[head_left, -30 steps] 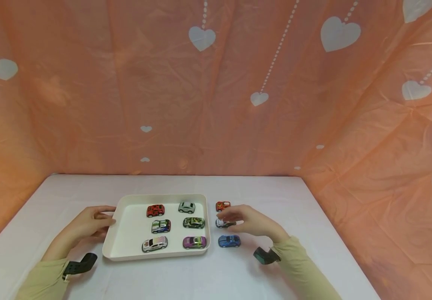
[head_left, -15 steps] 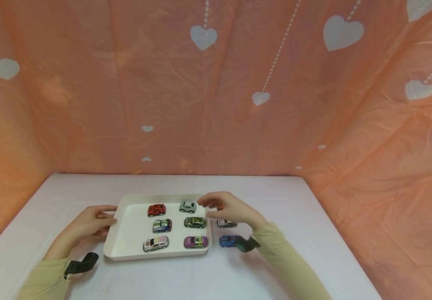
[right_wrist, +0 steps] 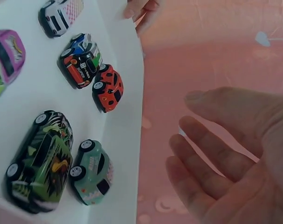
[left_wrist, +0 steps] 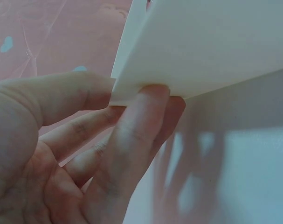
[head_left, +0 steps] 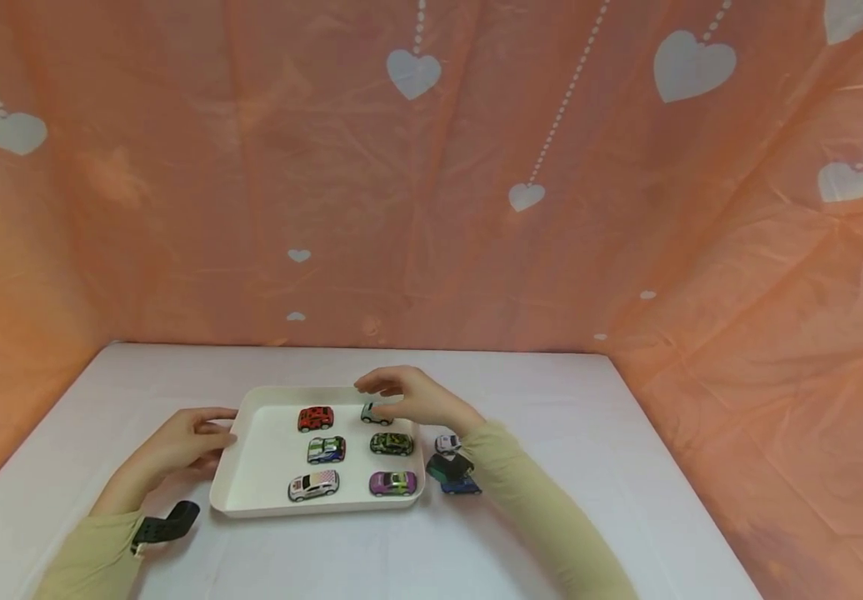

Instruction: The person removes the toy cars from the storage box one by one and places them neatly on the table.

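Seemingly for steadiness, left hand (head_left: pixel 182 442) pinches white tray (head_left: pixel 255 479) at lower left while right hand (head_left: pixel 418 397), fingers relaxed, empty, hangs near mint-green toy car (right_wrist: pixel 91 172).

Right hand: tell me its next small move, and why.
Probably lower the right hand toward the grey-green car and pinch it: the fingers are empty and spread, that car is the one nearest them, and the left hand already holds the tray by its edge.
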Demonstrator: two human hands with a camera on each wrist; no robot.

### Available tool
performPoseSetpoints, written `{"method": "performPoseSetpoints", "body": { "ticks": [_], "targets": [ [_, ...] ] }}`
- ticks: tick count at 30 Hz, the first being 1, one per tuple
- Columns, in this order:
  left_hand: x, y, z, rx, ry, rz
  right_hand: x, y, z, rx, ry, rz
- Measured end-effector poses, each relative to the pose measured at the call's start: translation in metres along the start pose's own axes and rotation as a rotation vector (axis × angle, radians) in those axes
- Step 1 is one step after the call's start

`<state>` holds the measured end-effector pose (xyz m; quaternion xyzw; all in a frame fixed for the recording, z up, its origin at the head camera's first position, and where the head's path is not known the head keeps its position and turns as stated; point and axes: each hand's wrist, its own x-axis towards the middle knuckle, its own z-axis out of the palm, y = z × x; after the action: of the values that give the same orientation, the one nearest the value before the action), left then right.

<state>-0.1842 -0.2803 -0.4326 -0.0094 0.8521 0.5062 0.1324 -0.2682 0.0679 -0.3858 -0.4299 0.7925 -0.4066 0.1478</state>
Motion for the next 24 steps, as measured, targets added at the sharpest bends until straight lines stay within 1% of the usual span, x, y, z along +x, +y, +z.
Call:
{"method": "performPoseSetpoints", "body": {
  "ticks": [5,10,16,19,24],
  "targets": [
    [0.0,0.001,0.0,0.021,0.002,0.0,0.016,0.005,0.006,0.026,-0.041,0.013],
    [-0.001,0.003,0.0,0.011,0.0,-0.006,0.03,0.009,0.014,0.025,-0.079,0.027],
    [0.0,0.003,0.0,-0.007,0.001,-0.004,0.042,0.012,0.021,0.021,-0.079,0.019],
    [-0.001,0.003,0.0,-0.008,0.001,0.004,0.046,0.014,0.025,0.02,-0.072,0.031],
    [-0.003,0.003,0.0,-0.007,0.0,0.016,0.056,0.017,0.033,0.033,-0.098,0.063]
  ]
}}
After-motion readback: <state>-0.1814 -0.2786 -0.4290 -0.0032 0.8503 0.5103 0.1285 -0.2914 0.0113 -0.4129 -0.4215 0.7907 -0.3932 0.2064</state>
